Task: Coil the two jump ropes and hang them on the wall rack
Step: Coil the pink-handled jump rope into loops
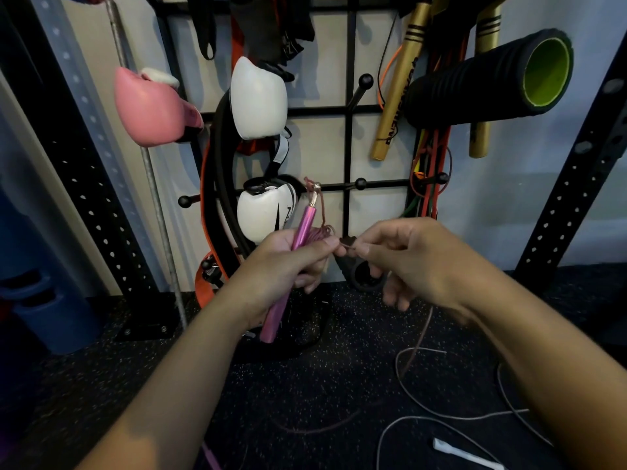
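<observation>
My left hand (288, 262) grips the pink handle (303, 228) of a jump rope, held upright, with several turns of its thin reddish cord (320, 232) wound near the thumb. My right hand (403, 256) pinches that cord just right of the left thumb; the rest trails under the wrist down to the floor (412, 354). A second rope with a pale cord (441, 417) and a white handle (464, 454) lies loose on the floor at lower right. The black wall rack (349, 110) with ball-tipped pegs (360, 183) stands straight ahead.
The rack holds a pink boxing glove (152, 106), white gloves (259, 100), gold sticks (400, 83), a black foam roller (488, 76) and resistance bands (431, 164). Black perforated uprights (570, 171) flank it. Blue weights (51, 310) sit at left on the speckled floor.
</observation>
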The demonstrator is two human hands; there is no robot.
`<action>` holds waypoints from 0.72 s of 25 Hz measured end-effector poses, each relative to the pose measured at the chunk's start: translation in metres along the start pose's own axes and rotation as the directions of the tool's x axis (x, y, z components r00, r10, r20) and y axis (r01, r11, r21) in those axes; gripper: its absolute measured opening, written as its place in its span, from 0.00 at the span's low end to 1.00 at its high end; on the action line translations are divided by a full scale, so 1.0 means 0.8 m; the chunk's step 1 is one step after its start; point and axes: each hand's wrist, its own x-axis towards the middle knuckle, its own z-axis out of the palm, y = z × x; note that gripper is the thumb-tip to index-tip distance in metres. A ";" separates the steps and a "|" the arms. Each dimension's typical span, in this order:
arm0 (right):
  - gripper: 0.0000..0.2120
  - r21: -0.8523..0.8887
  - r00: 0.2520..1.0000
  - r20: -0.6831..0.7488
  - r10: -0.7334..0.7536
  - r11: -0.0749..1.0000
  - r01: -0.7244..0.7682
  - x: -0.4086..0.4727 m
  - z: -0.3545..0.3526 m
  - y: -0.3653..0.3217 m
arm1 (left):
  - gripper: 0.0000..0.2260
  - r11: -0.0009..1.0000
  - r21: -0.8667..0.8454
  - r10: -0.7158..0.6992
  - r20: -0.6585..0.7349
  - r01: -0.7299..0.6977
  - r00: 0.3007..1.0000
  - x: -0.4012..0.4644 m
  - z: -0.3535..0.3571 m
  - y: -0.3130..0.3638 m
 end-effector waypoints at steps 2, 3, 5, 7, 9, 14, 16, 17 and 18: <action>0.07 -0.086 0.995 -0.015 0.100 0.991 -0.101 -0.002 -0.003 -0.001 | 0.10 0.995 0.096 -0.030 -0.013 0.031 0.999 0.000 0.006 -0.004; 0.08 -0.150 0.994 -0.041 0.103 0.983 -0.108 -0.002 -0.001 0.001 | 0.10 0.988 0.147 -0.040 -0.022 0.043 0.999 0.000 0.009 -0.006; 0.10 -0.263 0.993 -0.107 0.058 0.961 -0.084 0.000 0.005 0.007 | 0.11 0.976 0.213 -0.040 -0.043 0.048 0.998 0.001 0.016 -0.007; 0.12 -0.252 0.990 -0.136 0.025 0.966 -0.059 0.004 0.011 0.017 | 0.10 0.978 0.206 -0.022 -0.070 0.036 0.997 0.003 0.018 -0.007; 0.12 -0.179 0.992 -0.123 -0.015 0.984 -0.007 0.005 0.016 0.023 | 0.09 0.985 0.170 0.002 -0.086 0.012 0.996 0.004 0.014 -0.008; 0.06 -0.292 0.934 -0.016 -0.358 0.895 0.338 0.003 0.021 0.034 | 0.09 1.000 0.023 -0.006 -0.101 0.008 0.995 0.001 -0.006 -0.004; 0.10 -0.389 0.881 -0.056 -0.469 0.823 0.414 0.001 0.023 0.034 | 0.10 1.000 -0.004 -0.010 -0.066 0.010 0.998 -0.003 -0.011 0.001; 0.11 -0.442 0.855 -0.100 -0.508 0.793 0.420 0.001 0.023 0.032 | 0.11 1.000 -0.006 -0.008 -0.042 0.008 0.999 -0.005 -0.011 0.003; 0.11 -0.503 0.830 -0.153 -0.537 0.765 0.402 0.003 0.022 0.031 | 0.12 1.000 -0.011 -0.006 -0.018 0.006 1.000 -0.006 -0.011 0.005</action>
